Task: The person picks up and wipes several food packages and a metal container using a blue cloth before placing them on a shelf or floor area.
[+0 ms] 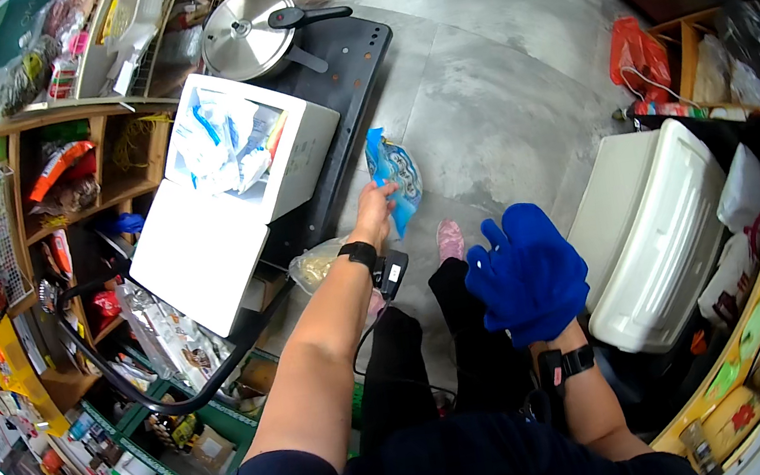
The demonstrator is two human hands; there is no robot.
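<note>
My left hand holds a blue plastic packet by its near side, out over the floor just right of the black bench. In my right hand, mostly hidden, is a bunched blue cloth. Left of my left hand, a white box stands with its lid folded back toward the lower left; blue and white plastic packets lie inside. Both wrists wear black bands.
A pressure cooker sits on the black bench behind the box. Wooden shelves with packets line the left. A white lidded storage bin is at right. A clear bag and a cable lie near my legs.
</note>
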